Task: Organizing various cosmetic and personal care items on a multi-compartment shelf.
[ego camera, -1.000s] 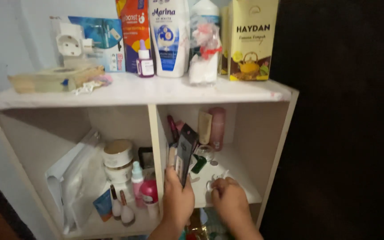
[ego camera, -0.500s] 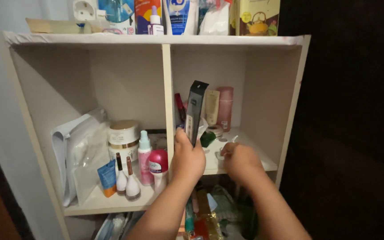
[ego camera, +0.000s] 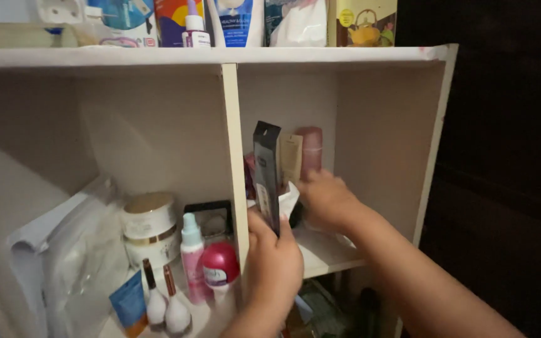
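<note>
white shelf (ego camera: 320,250): left fingers (ego camera: 269,241) clasp upright black box (ego camera: 267,172).

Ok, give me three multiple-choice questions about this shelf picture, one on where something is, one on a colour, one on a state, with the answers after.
1. Where is the right hand?
A. on top of the shelf unit
B. inside the right compartment
C. inside the left compartment

2. What colour is the cap of the roll-on bottle in the left compartment?
A. red-pink
B. green
C. black

3. How does the long black box stand?
A. flat on the shelf board
B. upright in the left hand
C. on top of the shelf unit

Answers: 1 B, the hand reaches in right of the divider, near the pink tube. 2 A, its rounded cap is red-pink. 3 B, the fingers close round its lower end and it points upward.
</note>
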